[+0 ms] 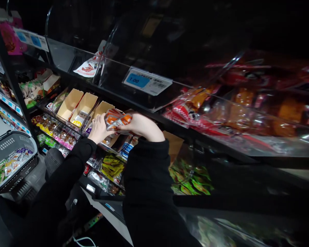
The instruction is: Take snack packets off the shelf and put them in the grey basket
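Observation:
Between my two hands is a bunch of orange snack packets [118,118], held just above the shelf's small compartments. My left hand [99,128] grips the packets from the left side, fingers curled round them. From the right, my right hand [141,126] closes on the same packets, its wrist bent. Behind the hands stand open tan cardboard display boxes [70,102], one with a few yellow-and-white packets [79,117] inside. Below and to the right of the hands lie blue-and-white packets [126,147]. Part of the compartment under my hands is hidden.
A grey plastic basket [32,137] with several green, white and purple packets is at the left. Yellow packets [112,167] fill a lower tier, green packets [193,180] lie to the right. A price tag [147,81] hangs on the clear upper shelf edge, above my hands.

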A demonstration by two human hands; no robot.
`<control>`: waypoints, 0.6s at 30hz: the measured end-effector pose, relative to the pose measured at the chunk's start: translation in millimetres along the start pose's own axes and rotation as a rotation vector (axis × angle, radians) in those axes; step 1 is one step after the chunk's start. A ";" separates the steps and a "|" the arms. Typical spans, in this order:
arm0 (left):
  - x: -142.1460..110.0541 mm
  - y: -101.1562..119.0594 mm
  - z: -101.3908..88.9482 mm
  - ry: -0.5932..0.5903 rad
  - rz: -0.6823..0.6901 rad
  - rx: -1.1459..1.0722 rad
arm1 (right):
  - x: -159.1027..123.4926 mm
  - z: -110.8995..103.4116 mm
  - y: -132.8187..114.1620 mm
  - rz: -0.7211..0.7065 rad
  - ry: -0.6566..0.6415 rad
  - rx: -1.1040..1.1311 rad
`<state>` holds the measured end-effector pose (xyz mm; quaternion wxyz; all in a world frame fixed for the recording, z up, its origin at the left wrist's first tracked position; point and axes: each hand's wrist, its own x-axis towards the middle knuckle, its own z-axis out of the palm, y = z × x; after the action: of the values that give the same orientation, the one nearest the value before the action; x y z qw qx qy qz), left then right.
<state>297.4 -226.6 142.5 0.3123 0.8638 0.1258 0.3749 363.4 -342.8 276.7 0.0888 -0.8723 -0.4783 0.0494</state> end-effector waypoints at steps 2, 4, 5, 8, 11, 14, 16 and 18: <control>8.5 -4.5 -1.5 -0.050 0.031 -0.067 | -5.7 -0.8 1.4 0.081 0.036 0.054; 16.9 -6.0 -4.2 -0.081 0.033 -0.095 | -11.4 1.5 1.9 0.179 0.121 0.038; 20.6 -5.8 -6.3 -0.095 0.030 -0.106 | -14.2 3.7 2.1 0.208 0.167 0.030; 28.4 -2.5 -14.9 -0.186 0.028 -0.212 | -21.7 12.6 3.8 0.156 0.287 0.082; 30.9 2.0 -20.7 -0.298 -0.042 -0.352 | -28.6 21.3 8.7 0.023 0.428 0.149; 31.3 6.6 -21.4 -0.311 -0.071 -0.437 | -35.6 28.0 16.1 -0.050 0.579 0.144; 32.2 10.6 -22.4 -0.300 -0.039 -0.486 | -40.3 31.8 21.2 -0.072 0.660 0.151; 33.2 15.4 -26.5 -0.311 -0.001 -0.499 | -44.8 35.9 24.9 -0.089 0.730 0.181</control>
<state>300.8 -211.7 185.1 0.5308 0.8073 -0.0191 0.2572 353.7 -389.8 236.6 0.3320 -0.7994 -0.4464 -0.2267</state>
